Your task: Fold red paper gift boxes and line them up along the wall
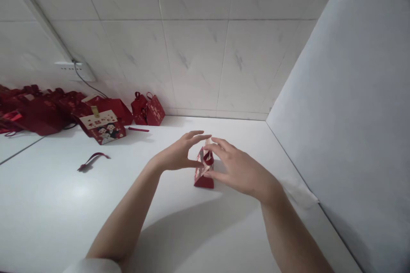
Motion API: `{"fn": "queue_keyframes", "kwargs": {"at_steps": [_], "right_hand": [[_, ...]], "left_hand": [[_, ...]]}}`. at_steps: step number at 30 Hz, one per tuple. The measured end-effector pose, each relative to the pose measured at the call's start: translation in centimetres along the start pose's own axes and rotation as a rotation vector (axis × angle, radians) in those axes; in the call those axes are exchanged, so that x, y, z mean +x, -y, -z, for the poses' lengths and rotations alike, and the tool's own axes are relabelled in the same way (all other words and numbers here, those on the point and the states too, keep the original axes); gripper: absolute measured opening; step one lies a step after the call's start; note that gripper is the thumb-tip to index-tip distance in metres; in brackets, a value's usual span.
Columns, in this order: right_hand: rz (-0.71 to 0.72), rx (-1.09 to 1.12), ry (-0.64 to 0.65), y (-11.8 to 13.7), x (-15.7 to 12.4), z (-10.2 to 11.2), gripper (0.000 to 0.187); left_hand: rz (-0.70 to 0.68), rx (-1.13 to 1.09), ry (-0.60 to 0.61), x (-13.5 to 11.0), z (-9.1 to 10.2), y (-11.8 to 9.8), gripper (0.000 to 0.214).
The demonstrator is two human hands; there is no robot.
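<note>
A small red gift box point(203, 175) with a printed pattern and a red ribbon handle stands on the white table point(64, 204) in the middle of the view. My left hand point(179, 155) grips its left side, thumb low and fingers curved over the top. My right hand point(235, 168) holds its right side, fingertips pinching the top by the ribbon loop. Both hands are closed on the box, which hides part of its top.
Several finished red gift boxes point(147, 110) and a heap of red bags point(35, 111) lie at the back left by the tiled wall. Loose red ribbons point(92, 160) lie on the table. A grey panel point(352, 115) borders the right edge. A socket with cable point(72, 68) sits on the wall.
</note>
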State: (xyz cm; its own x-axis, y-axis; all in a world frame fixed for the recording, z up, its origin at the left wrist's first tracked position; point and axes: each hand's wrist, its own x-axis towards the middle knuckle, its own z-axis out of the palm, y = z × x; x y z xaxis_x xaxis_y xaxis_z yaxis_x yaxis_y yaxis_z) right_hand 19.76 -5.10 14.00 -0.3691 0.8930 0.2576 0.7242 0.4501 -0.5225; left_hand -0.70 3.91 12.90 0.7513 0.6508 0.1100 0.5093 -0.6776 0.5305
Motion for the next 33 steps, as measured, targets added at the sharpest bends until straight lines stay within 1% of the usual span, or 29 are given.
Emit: {"fn": "queue_keyframes", "kwargs": {"at_steps": [2, 4, 8, 10, 12, 14, 17, 20, 23, 29, 33], "right_hand": [[-0.054, 0.019, 0.021, 0.0, -0.1, -1.1, 0.031], [-0.068, 0.074, 0.061, -0.1, -0.1, -1.7, 0.024], [0.02, 0.164, 0.148, 0.0, -0.1, -1.5, 0.015], [0.033, 0.149, 0.13, 0.0, -0.2, -1.2, 0.015], [0.044, 0.106, 0.115, 0.0, -0.3, -1.0, 0.016], [0.068, 0.074, 0.145, -0.1, -0.3, -0.9, 0.013], [0.09, 0.02, 0.151, -0.4, -0.2, -0.8, 0.007], [0.116, -0.052, 0.101, -0.6, -0.1, -0.8, 0.009], [0.143, -0.079, 0.049, -0.5, 0.1, -1.0, 0.011], [0.133, 0.004, -0.075, -0.4, 0.5, -2.2, 0.01], [0.121, 0.11, -0.164, -0.3, 0.8, -3.2, 0.018]], "left_hand": [[0.011, 0.028, 0.048, -0.5, 0.0, 0.2, 0.073], [0.023, 0.051, 0.057, -0.9, 0.1, 0.1, 0.063], [0.003, 0.127, -0.032, -1.6, 0.7, -1.1, 0.024], [0.018, 0.136, -0.01, -1.8, 1.1, -1.7, 0.014], [0.054, 0.085, 0.068, -2.1, 1.4, -2.1, 0.013], [0.069, 0.023, 0.114, -2.2, 1.5, -2.1, 0.012], [0.051, -0.015, 0.105, -2.3, 1.4, -1.9, 0.011], [0.035, -0.023, 0.113, -2.3, 1.0, -2.0, 0.011], [0.018, -0.008, 0.136, -2.2, 0.7, -2.4, 0.012], [0.038, 0.014, 0.132, -2.1, 0.3, -2.6, 0.014], [0.04, 0.045, 0.138, -1.9, -0.2, -2.2, 0.011]]}}
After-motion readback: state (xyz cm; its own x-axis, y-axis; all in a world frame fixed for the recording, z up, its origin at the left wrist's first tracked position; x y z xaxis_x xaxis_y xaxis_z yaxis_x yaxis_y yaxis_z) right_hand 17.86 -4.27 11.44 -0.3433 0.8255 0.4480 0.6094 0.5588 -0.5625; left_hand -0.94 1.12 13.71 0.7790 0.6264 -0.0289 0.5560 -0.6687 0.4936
